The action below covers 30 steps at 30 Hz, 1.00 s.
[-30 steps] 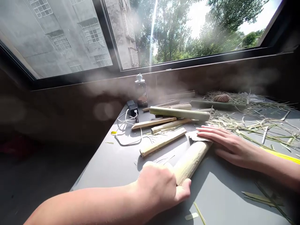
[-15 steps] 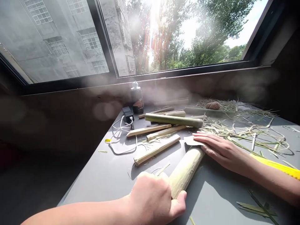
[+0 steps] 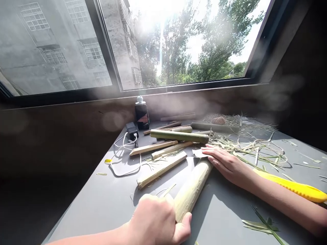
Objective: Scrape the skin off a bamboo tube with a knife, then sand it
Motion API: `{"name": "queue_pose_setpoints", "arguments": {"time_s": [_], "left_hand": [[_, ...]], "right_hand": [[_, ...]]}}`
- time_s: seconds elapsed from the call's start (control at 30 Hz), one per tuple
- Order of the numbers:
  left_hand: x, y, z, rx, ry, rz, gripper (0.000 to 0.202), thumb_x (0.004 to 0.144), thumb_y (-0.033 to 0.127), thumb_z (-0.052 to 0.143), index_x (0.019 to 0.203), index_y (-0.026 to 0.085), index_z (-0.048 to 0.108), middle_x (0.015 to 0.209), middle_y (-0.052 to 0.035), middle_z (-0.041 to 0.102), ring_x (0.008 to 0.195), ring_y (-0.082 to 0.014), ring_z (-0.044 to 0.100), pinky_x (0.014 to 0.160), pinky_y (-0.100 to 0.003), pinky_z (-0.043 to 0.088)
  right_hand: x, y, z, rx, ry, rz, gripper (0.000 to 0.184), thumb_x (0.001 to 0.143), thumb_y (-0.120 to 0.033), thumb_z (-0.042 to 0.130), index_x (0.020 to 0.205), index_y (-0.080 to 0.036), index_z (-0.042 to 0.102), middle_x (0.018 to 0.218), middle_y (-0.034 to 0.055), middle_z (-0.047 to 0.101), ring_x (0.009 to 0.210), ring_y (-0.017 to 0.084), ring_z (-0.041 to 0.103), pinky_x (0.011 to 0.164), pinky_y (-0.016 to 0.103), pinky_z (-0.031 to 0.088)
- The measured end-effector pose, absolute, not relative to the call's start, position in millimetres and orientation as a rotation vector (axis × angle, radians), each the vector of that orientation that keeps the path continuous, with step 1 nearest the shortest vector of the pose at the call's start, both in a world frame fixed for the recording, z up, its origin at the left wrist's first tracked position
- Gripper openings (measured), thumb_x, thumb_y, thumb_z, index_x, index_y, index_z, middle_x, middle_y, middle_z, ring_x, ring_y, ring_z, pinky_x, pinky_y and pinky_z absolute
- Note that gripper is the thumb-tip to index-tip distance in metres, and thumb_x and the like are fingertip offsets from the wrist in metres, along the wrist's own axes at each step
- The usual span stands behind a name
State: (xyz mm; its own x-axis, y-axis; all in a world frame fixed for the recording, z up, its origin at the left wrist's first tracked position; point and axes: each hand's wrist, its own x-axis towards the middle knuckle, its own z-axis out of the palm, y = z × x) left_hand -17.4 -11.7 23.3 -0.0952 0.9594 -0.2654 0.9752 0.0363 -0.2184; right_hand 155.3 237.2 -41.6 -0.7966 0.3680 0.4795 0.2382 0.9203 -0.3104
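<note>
A peeled, pale bamboo tube [image 3: 192,192] lies slantwise on the grey table, pointing away from me. My left hand [image 3: 155,217] is closed around its near end, with the thumb along the right side. At the far end, my right hand [image 3: 224,163] lies with fingers stretched over a small pale sheet that looks like sandpaper [image 3: 199,153]. The sheet is pinned between those fingers and the bamboo, and partly hidden by them. Left of the tube rests a split bamboo piece [image 3: 162,170]. Under my right forearm lies a tool with a yellow handle [image 3: 293,186].
A green bamboo tube [image 3: 178,136] lies across other bamboo pieces. Shavings [image 3: 265,149] and a twine ball [image 3: 219,120] spread at right. A dark bottle [image 3: 142,115], a black adapter [image 3: 132,130] and a white cable [image 3: 120,175] stand at left. Green strips [image 3: 263,226] lie near right.
The view has swung slightly right and up, so everything sits further left and lower in the picture. Both hands stay on the bamboo tube, with little visible shift along it.
</note>
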Motion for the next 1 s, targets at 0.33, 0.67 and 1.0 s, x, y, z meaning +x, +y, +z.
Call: {"name": "queue_pose_setpoints", "arguments": {"time_s": [0.33,0.67,1.0], "left_hand": [[-21.5,-27.1,-14.5,2.636,2.483,-0.089,0.053,0.077,0.064,0.068,0.092,0.012,0.068,0.059,-0.0054,0.057,0.046,-0.0252,0.059,0.043,-0.033,0.049],[-23.9,-20.7,-12.0,2.423,2.471,0.035,0.024,0.08,0.042,0.06,0.077,0.018,0.062,0.051,-0.0024,0.056,0.04,-0.0269,0.058,0.038,-0.035,0.046],[-26.5,-22.5,-12.3,2.431,2.459,-0.053,0.027,0.085,0.043,0.055,0.077,0.018,0.06,0.051,-0.0021,0.055,0.04,-0.0264,0.057,0.038,-0.035,0.043]], "right_hand": [[146.3,221.0,-32.3,-0.39,-2.518,0.237,0.03,0.102,-0.028,0.036,0.119,-0.019,0.059,0.125,0.0115,0.067,0.13,0.026,0.054,0.108,0.05,0.047],[135.8,191.3,-21.5,-0.194,-2.526,0.297,0.027,0.101,-0.022,0.038,0.116,-0.018,0.061,0.112,0.0126,0.07,0.111,0.022,0.064,0.097,0.045,0.054],[137.3,193.6,-20.8,-0.217,-2.471,0.318,0.028,0.101,-0.021,0.038,0.116,-0.018,0.062,0.113,0.0125,0.071,0.114,0.024,0.064,0.1,0.048,0.053]]}}
